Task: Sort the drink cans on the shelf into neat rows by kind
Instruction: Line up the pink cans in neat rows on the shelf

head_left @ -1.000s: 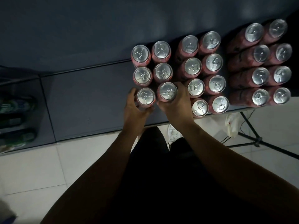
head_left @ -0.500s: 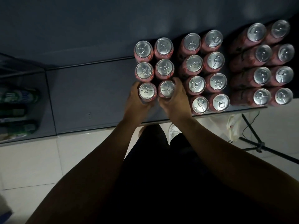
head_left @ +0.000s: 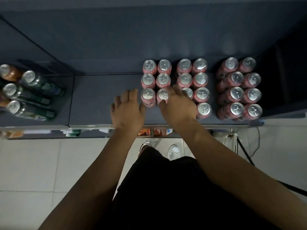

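Both hands have let go of the two front cans they gripped half a second ago and now hover with fingers spread, holding nothing. Pink drink cans (head_left: 163,79) with silver tops stand upright on a dark blue-grey shelf (head_left: 103,97), toward 1 o'clock in the view. They form three blocks, each two cans wide: six cans on the left, eight in the right block (head_left: 236,78), and a middle block (head_left: 201,78) whose near-left can is hidden. The right hand (head_left: 179,107) lies over that spot and partly covers the left block's near-right can. The left hand (head_left: 127,112) sits just beside the near-left can, at its 8 o'clock; whether it touches cannot be told. At 9 o'clock, the next shelf section holds dark cans (head_left: 29,97) and an orange can (head_left: 10,72). Toward 6 o'clock, below the shelf edge, are pale floor tiles (head_left: 33,163), white shoes (head_left: 173,151) and black shorts (head_left: 166,188).
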